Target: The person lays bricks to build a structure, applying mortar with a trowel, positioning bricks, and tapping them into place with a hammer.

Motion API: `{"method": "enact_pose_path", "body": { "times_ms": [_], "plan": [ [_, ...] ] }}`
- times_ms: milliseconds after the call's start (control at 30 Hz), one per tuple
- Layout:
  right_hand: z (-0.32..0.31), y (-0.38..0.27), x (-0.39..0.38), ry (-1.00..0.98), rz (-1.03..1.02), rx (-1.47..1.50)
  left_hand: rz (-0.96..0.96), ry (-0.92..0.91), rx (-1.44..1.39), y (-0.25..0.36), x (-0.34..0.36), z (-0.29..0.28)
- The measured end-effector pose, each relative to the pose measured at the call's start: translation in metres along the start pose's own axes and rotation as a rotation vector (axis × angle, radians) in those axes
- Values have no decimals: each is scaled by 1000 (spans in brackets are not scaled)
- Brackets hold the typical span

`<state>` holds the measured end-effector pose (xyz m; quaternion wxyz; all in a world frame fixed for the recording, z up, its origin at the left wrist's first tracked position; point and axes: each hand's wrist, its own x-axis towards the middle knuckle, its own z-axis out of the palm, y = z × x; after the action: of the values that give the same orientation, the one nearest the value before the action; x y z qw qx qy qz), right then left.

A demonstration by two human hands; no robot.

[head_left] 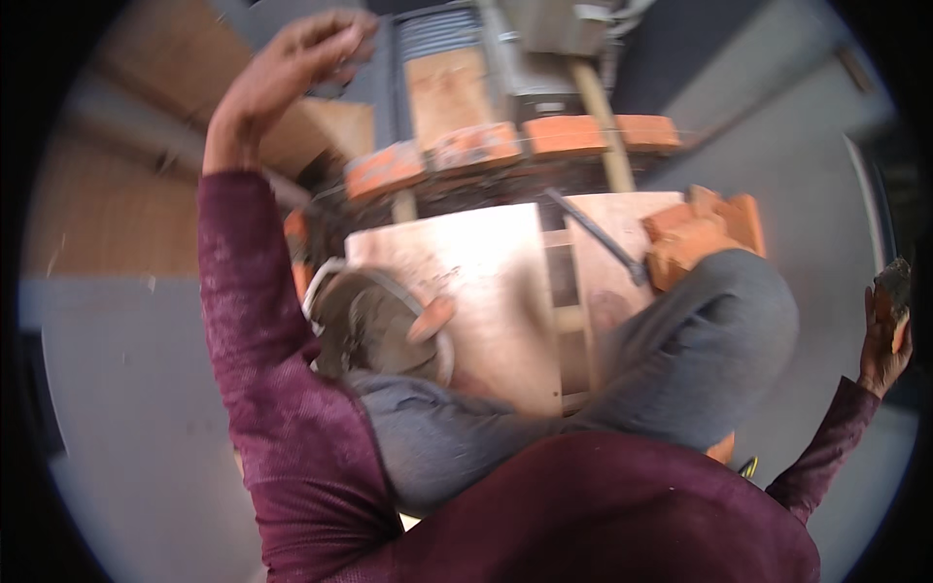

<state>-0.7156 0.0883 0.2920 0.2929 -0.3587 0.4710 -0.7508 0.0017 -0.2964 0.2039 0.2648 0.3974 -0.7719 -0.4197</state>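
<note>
My left hand (pixel 292 73) is raised at the upper left, fingers stretched forward and slightly bent. It is blurred, and I see nothing held in it. Far out to the right, my right hand (pixel 882 360) grips an orange brick piece (pixel 899 332) whose upper part is dark grey. A bucket (pixel 445 360) of grey mortar (pixel 374 325) stands by my left leg. An orange-brown stub (pixel 432 319) rests at its rim; its kind is unclear. Beyond the boards runs a row of orange bricks (pixel 564 135), with a thin string along it.
Pale wooden boards (pixel 486 282) lie before me, with a gap between them. A dark metal bar (pixel 598 238) lies across the right board. Several broken orange bricks (pixel 700 233) are piled beside my bent knee (pixel 729 311). A wooden pole (pixel 601 126) crosses the brick row.
</note>
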Motion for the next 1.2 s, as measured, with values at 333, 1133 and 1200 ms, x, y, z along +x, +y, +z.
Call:
{"method": "enact_pose_path", "body": {
  "times_ms": [333, 1133, 1200],
  "plan": [
    [378, 255, 40, -916, 796, -292, 61, 374, -25, 69, -200, 31],
    [588, 441, -84, -1649, -748, -384, -698, 586, -616, -143, -152, 97],
    [580, 454, -103, -1755, -668, -509, -746, 467, -659, -149, -157, 107]
  ]
}}
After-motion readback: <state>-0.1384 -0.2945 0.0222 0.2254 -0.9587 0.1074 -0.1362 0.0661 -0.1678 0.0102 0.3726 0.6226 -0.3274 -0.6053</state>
